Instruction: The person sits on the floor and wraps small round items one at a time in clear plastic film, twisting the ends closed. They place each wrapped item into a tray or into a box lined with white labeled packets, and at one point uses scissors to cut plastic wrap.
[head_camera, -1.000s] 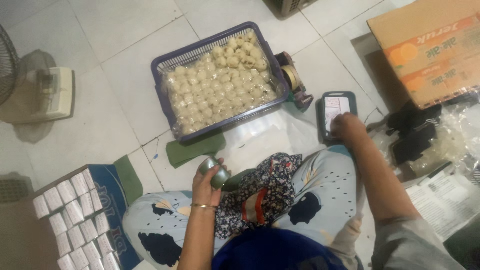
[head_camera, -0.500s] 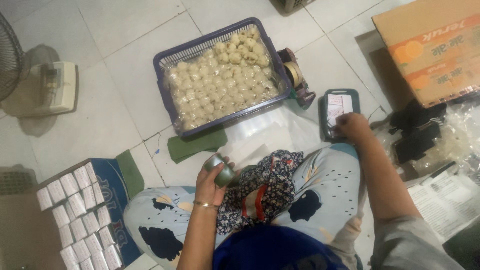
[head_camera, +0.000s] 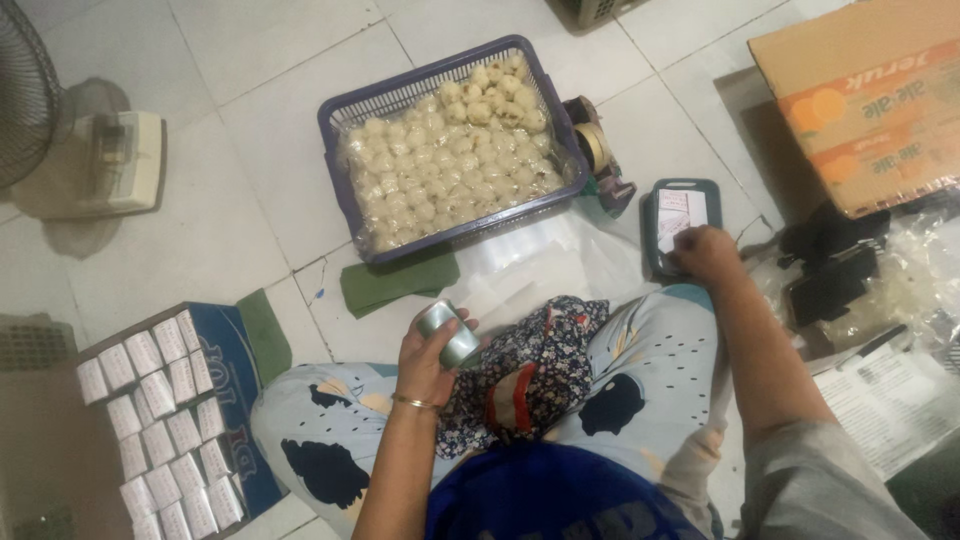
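Observation:
I sit cross-legged on a tiled floor. My left hand (head_camera: 428, 352) is raised over my left knee and grips a small rounded silver object (head_camera: 449, 331). My right hand (head_camera: 706, 252) reaches forward and rests on the lower edge of a small dark device with a lit screen (head_camera: 681, 217) lying on the floor. A flowered cloth pouch (head_camera: 530, 362) lies in my lap. Ahead stands a purple plastic basket (head_camera: 437, 78) full of pale round balls under clear wrap.
A tape dispenser (head_camera: 597, 150) sits right of the basket, a folded green cloth (head_camera: 398, 281) and clear plastic bags (head_camera: 540, 262) in front of it. An open box of small white packets (head_camera: 155, 420) is at left, a fan base (head_camera: 110, 165) beyond. A cardboard carton (head_camera: 872, 95) stands at right.
My left hand has turned the silver object slightly and lifted it a little. My right hand stays on the device. The view has shifted a bit.

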